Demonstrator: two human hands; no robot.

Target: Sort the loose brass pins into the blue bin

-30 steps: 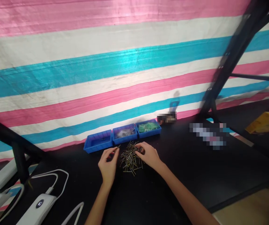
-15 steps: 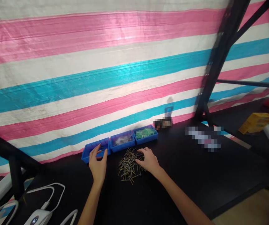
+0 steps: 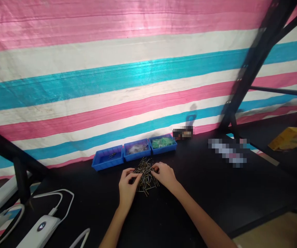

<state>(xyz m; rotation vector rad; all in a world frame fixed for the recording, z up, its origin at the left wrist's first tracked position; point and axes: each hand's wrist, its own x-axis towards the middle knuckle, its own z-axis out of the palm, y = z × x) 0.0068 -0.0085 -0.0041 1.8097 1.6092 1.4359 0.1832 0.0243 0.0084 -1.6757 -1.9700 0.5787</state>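
The left hand (image 3: 127, 186) and right hand (image 3: 165, 176) curl narrowly, fingertips at opposite sides of the loose pile of thin brass-and-grey metallic rods (image 3: 146, 179) between them; whether either pinches one, I cannot tell.

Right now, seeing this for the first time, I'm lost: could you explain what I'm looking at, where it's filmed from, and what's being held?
There is no machine: these are a person's bare hands, seen by a head-worn camera looking forward and down. The left hand and right hand are at either side of a loose pile of thin, metallic-looking rods on a black tabletop. Whether either pinches a rod is too small to tell. Behind stand three blue rectangular trays: the left has a few thin pieces, the middle pale, clear-looking contents, the right green contents.
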